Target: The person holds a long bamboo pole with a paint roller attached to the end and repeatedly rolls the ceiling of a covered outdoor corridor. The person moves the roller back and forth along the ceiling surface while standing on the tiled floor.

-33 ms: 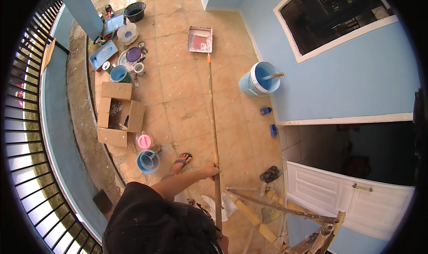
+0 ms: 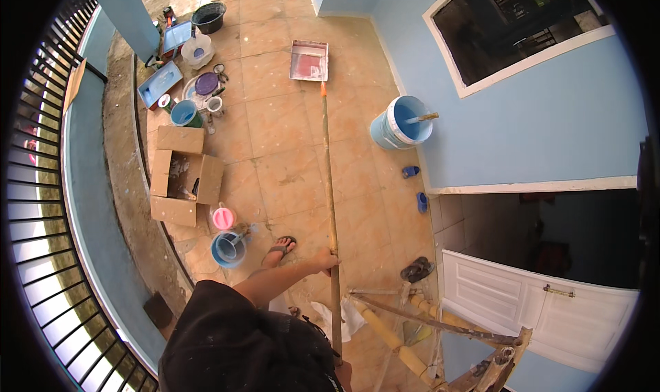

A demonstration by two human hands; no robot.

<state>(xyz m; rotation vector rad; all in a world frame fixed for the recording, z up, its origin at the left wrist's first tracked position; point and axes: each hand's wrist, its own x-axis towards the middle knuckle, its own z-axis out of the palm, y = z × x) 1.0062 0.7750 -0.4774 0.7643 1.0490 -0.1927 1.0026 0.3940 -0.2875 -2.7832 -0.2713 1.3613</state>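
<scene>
Brown and wooden, a pole (image 2: 328, 186) is running from bottom centre to a paint tray (image 2: 301, 70) at the frame's upper centre. The left hand (image 2: 325, 260) is curling its fingers around the pole; the right hand (image 2: 344, 374) is showing partly below, its fingers' state I cannot tell.

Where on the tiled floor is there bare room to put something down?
Bare tiles lie between the cardboard box and the pole, and between the pole and the white-rimmed bucket. It is crowded along the left, where trays and tubs stand close together, and at lower right around the bamboo-like frame.
</scene>
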